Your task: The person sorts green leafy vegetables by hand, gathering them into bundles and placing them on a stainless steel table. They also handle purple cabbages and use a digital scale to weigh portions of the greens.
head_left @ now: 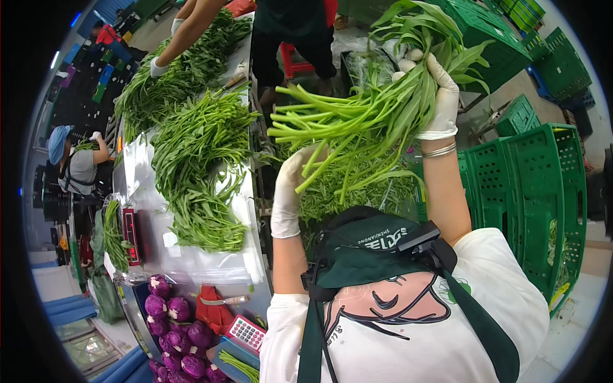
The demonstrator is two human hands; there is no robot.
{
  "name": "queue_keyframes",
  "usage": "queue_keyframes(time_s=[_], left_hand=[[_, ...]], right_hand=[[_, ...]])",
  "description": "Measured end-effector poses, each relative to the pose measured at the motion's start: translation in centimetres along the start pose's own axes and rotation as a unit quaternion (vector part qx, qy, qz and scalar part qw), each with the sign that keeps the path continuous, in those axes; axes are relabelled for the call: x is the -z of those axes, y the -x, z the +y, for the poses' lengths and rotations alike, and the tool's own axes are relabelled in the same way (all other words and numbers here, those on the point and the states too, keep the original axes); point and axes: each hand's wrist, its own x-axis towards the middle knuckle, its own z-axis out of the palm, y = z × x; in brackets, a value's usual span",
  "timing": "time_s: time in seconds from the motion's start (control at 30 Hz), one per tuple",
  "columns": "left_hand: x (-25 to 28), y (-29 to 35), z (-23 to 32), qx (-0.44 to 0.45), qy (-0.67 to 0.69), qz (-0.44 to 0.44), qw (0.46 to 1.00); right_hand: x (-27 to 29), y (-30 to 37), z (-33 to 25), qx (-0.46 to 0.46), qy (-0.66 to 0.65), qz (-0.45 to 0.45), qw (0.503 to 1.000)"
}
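Note:
My gloved right hand (442,96) is closed around the leafy part of a bunch of water spinach (383,118), raised over the work area. Its pale green stems point left, while the leaves spread above and beyond that hand. At the stem side is my gloved left hand (288,191); the stems cover its fingers, so its grip is hidden. Under the bunch lies a heap of loose greens (357,191). More water spinach (198,153) is piled in bundles on the metal table (156,262) to my left.
Green crates (530,185) are stacked at right. Purple cabbages (182,341), a wooden-handled knife (223,300), a red cloth (214,313) and a calculator (246,335) lie at lower left, near a red-display scale (131,236). Across the table, a co-worker's gloved hand (158,67) touches greens.

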Motion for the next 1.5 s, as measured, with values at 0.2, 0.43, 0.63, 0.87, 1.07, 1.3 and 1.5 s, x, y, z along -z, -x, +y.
queue_keyframes(time_s=[0.2,0.43,0.63,0.87,1.07,1.3,1.5], left_hand=[[-1.7,1.0,3.7,0.008,-0.056,-0.087,0.995],[-4.4,1.1,3.3,0.069,-0.118,0.082,0.987],[-3.6,1.9,2.2,0.082,-0.078,-0.01,0.994],[2.1,4.9,-3.0,0.226,-0.489,0.103,0.836],[0.3,3.5,3.9,-0.299,-0.456,0.335,0.769],[-3.7,1.6,9.7,-0.462,-0.608,0.092,0.64],[-3.7,1.1,9.3,-0.412,-0.609,0.003,0.678]], right_hand=[[-0.3,0.0,1.5,0.025,0.033,0.049,0.998],[-0.4,0.0,1.7,0.047,0.061,0.079,0.994],[-0.9,0.3,1.7,0.064,0.079,0.105,0.989],[-2.2,0.6,-0.3,0.052,0.003,-0.055,0.997],[-2.6,0.9,-0.2,0.022,0.018,-0.125,0.992],[-4.5,1.4,1.7,0.023,-0.006,-0.129,0.991],[-4.6,2.7,0.7,0.004,0.107,0.073,0.992]])
